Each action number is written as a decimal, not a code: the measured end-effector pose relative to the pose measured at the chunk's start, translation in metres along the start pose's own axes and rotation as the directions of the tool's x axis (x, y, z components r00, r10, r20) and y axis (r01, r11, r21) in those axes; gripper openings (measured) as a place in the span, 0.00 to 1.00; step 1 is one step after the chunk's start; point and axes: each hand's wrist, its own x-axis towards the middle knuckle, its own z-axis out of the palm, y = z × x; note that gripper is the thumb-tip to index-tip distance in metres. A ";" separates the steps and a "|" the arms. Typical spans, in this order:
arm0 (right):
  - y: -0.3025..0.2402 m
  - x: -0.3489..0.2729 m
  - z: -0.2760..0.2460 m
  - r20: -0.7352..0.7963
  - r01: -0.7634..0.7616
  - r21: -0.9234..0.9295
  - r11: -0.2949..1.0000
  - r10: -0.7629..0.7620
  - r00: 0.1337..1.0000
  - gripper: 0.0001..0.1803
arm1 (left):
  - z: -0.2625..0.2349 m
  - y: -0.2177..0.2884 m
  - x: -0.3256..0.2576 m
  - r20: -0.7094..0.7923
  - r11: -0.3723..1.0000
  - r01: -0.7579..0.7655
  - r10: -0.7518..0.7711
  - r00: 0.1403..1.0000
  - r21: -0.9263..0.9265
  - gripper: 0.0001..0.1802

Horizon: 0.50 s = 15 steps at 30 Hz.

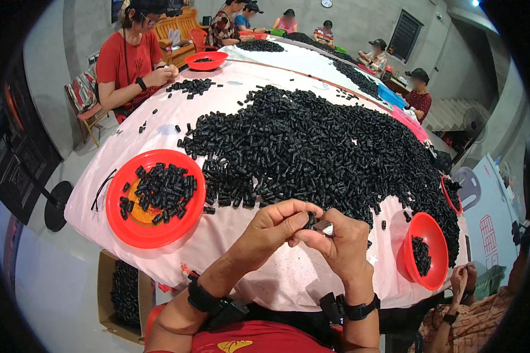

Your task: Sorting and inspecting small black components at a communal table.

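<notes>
Above the near edge of the table, my two hands meet. My left hand (277,229) pinches a small black plastic piece (310,222) between thumb and fingers. In my right hand (343,244) a small shiny silvery object (324,227) is gripped against that piece; its exact kind I cannot make out. Just beyond them spreads a large heap of short black cylindrical pieces (300,141). To the left of my hands stands a red plastic bowl (118,206) partly filled with such pieces. Another red bowl (439,247), tilted and holding fewer pieces, is on the right.
A pale pink cloth (229,82) covers the long table. A cardboard box (106,294) of black pieces stands on the floor at left. A person in red (123,65) sits at the far left, a co-worker's hands (462,282) are at lower right, and several people work farther back.
</notes>
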 end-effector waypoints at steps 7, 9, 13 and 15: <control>-0.013 0.005 0.003 -0.096 -0.028 0.248 0.968 0.053 0.994 0.12 | -0.007 -0.005 0.002 -0.089 0.993 -0.006 -0.005 0.996 -0.119 0.14; -0.014 0.004 0.002 -0.084 -0.046 0.280 0.959 0.072 0.994 0.08 | -0.009 -0.005 0.002 -0.112 0.991 0.001 -0.016 0.994 -0.131 0.12; -0.007 0.002 -0.001 0.066 -0.291 0.466 0.836 0.295 0.953 0.07 | -0.007 0.000 0.000 -0.124 0.993 0.044 -0.058 0.991 -0.110 0.10; -0.007 0.003 -0.003 0.098 -0.339 0.517 0.786 0.339 0.936 0.07 | -0.006 0.000 0.000 -0.120 0.989 0.050 -0.066 0.991 -0.136 0.11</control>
